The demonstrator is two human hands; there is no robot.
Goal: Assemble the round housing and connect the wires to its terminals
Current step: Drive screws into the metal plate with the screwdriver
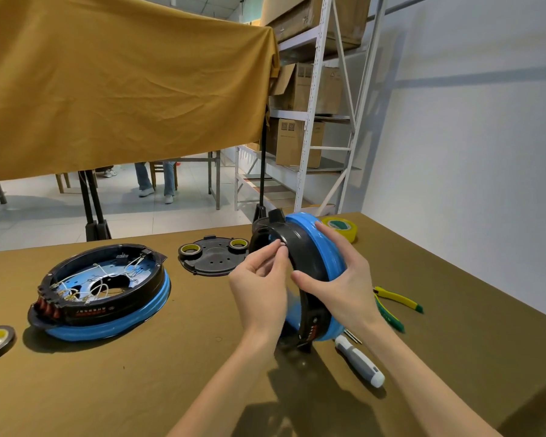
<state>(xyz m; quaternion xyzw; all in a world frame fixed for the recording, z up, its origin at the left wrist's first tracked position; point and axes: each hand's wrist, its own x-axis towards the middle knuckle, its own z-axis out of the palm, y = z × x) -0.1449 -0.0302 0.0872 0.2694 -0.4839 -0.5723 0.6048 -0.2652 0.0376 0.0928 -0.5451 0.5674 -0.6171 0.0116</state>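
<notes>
Round housing (pixel 309 263), black with blue rim, stands on edge on the bench (pixel 139 373). Right hand (pixel 338 279) grips its rim, thumb in front, fingers over the blue side. Left hand (pixel 262 279), just left, pinches a small metal terminal (pixel 282 243) at the black rim. Second housing (pixel 104 291) lies flat, well left.

Olive-brown table (pixel 108 389), mustard cloth (pixel 123 83) hanging behind it on black stands (pixel 90 203). White wall (pixel 470 121) on the right. White metal shelving (pixel 312 121) stacked with cardboard boxes (pixel 297 143). Light tiled floor (pixel 44 216), wooden chair (pixel 158 171), grey table legs (pixel 217 181) beyond.
</notes>
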